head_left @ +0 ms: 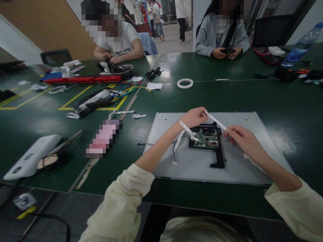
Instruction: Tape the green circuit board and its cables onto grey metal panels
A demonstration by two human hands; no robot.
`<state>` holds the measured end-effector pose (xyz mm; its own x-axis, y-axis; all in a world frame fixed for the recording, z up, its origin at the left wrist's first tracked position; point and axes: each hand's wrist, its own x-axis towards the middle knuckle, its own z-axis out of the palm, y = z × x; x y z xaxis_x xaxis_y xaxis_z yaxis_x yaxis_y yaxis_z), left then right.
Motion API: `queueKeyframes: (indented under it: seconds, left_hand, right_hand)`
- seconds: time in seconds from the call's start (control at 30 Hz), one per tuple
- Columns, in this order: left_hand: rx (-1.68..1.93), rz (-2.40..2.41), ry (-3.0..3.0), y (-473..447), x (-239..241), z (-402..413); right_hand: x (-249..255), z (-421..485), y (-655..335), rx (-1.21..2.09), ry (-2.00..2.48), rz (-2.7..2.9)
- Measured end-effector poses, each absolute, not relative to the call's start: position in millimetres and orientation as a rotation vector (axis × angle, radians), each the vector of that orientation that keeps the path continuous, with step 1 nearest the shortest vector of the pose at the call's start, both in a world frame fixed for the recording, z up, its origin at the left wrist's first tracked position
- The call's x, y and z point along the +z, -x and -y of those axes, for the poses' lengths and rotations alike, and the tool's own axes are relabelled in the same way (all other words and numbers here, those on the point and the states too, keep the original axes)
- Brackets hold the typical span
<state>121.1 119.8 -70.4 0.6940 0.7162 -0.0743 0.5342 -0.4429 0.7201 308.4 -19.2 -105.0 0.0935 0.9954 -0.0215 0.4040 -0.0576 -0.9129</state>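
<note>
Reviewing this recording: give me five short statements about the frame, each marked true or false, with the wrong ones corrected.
1. The left hand and right hand hold one white tape strip between them. True.
2. The white tape roll lies on the grey panel. False: the white tape roll lies on the green table, beyond the grey panel.
3. The green circuit board is over the grey panel. True.
4. The right hand grips the plastic bottle. False: the right hand pinches the white tape strip.
5. The left sleeve is black. False: the left sleeve is cream.
</note>
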Motion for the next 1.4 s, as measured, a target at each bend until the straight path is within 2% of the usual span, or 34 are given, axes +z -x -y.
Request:
queueKeyframes:
  seconds: [0.27, 0.57, 0.97, 1.2, 1.4]
  left_hand:
    - [-0.037, -0.733, -2.303, -114, -60, -113]
    - [-0.457, -0.623, -2.586, -112, -37, -89]
    - [-0.350, -0.647, -2.531, -108, -48, -88]
    - [-0.268, -0.557, -2.514, -102, -27, -94]
    - [-0.134, -0.799, -2.527, -98, -20, -104]
  right_hand:
    - [-102, 19, -310, 1.045, 1.450, 1.141]
    - [-109, 16, -314, 1.035, 1.433, 1.077]
    - [-104, 18, -310, 1.136, 1.433, 1.113]
    - [-102, 14, -309, 1.237, 1.520, 1.184]
    - [-101, 11, -309, 1.276, 1.569, 1.132]
